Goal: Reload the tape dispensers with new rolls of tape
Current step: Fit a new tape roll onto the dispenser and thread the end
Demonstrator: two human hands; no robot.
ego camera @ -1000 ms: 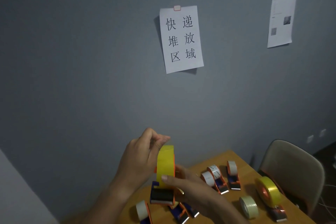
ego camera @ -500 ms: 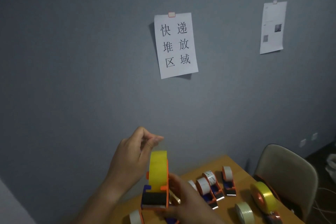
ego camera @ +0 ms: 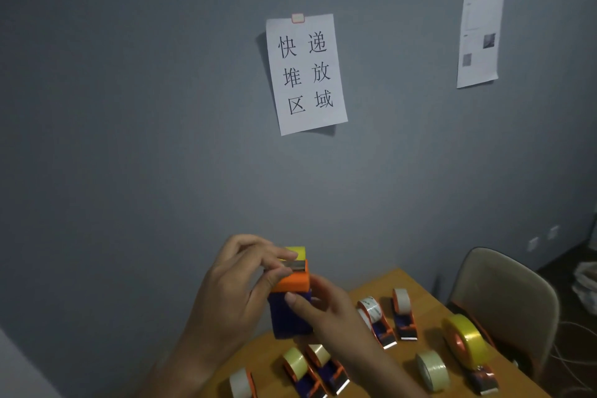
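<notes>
Orange and purple plastic, the dispenser [ego camera: 290, 297] stood lifted clear of the table [ego camera: 420, 313], held up between both hands with its long axis running near upright, purple handle low and the yellow roll [ego camera: 296, 252] peeping out at the top. Nearest me, the right hand [ego camera: 326, 310] was wrapped round the purple handle from the right side, thumb laid across its front, fingers curled behind and gripping it. The left hand [ego camera: 235, 281] came in from the left and sat higher, its thumb and forefinger pinched together at the grey strip just above the orange block, seemingly on the free end of the tape, though I could not make out the tape itself. So the cutter end lay directly under the left fingertips, and any drawing of tape across it would, I judged, fall to that hand while the right steadied the body.

Beyond and below them, on the table, lay several more small dispensers in a loose scatter, a loose pale roll [ego camera: 431, 371] lying on its own, and a big yellow-rolled dispenser [ego camera: 465, 342] near the right edge. A grey chair [ego camera: 504, 300] stood just past that edge. Farthest off, a white sheet with black characters [ego camera: 305, 74] hung on the grey wall
</notes>
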